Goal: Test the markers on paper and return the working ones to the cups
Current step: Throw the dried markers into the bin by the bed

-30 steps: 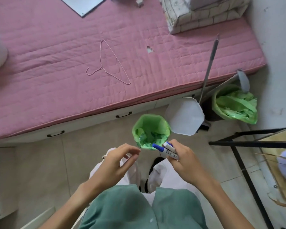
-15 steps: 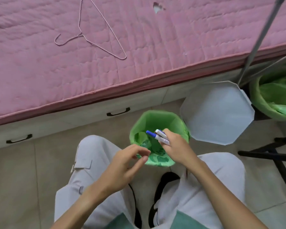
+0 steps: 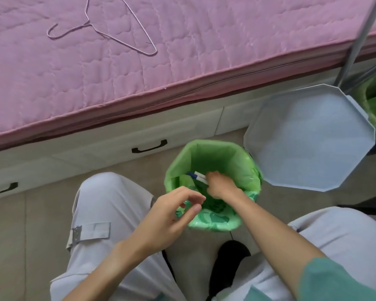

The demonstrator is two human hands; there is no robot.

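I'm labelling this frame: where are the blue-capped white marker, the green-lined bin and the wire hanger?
blue-capped white marker (image 3: 199, 177): head view, white barrel.
green-lined bin (image 3: 213, 149): head view, far rim.
wire hanger (image 3: 137, 19): head view, right sloping arm.

Quilted cloth mattress (image 3: 182, 61), wire hanger (image 3: 100, 31)

This was a home bedroom: a pink quilted mattress (image 3: 139, 68) filled the frame from nine to one o'clock (a wire hanger (image 3: 100, 29) lay on it), with handled drawers (image 3: 117, 148) beneath, above a tiled floor (image 3: 20, 224).
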